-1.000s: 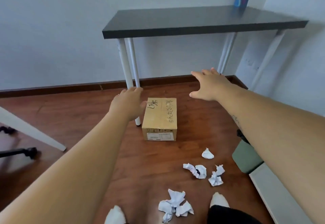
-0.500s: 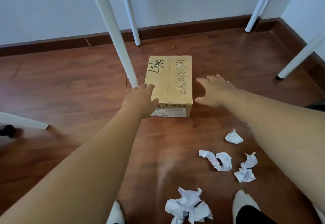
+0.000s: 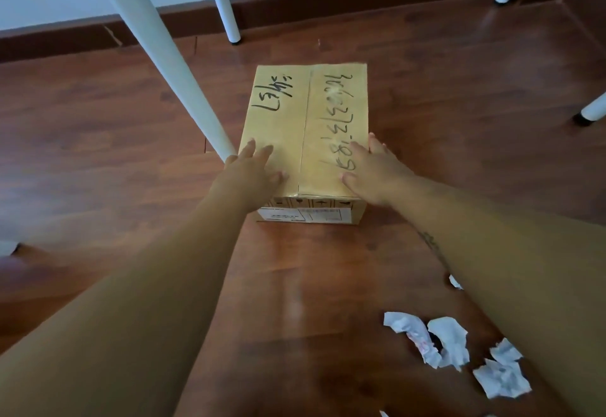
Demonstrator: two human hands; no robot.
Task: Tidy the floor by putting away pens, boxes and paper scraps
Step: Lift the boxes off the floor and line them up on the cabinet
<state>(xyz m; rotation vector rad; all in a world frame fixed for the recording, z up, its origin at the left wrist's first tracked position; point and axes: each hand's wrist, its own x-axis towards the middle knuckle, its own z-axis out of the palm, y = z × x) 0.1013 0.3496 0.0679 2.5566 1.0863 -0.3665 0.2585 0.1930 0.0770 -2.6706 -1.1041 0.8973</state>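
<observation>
— Got the box (image 3: 305,128) in view?
— Yes. Sits closed on the wooden floor (image 3: 98,154), with handwriting across the top and a label on the near side. Stands just beside the foot of a slanted white leg (image 3: 167,66), at the left edge.
— And the left hand (image 3: 252,170)?
— Lies flat on the top, by the near left corner. Fingers straight and a little spread, gripping nothing.
— The right hand (image 3: 377,174)?
— Much the same at the near right corner: stretched out wide, resting on the cardboard, outer fingers reaching the right edge. Holding nothing either.
— Any paper scraps (image 3: 449,341)?
— Crumpled white, on the floor at the near right, well apart from the box, partly hidden behind the right forearm.
— Beyond the box?
— Another white leg (image 3: 223,0), then a dark baseboard (image 3: 360,0) under a pale wall.
</observation>
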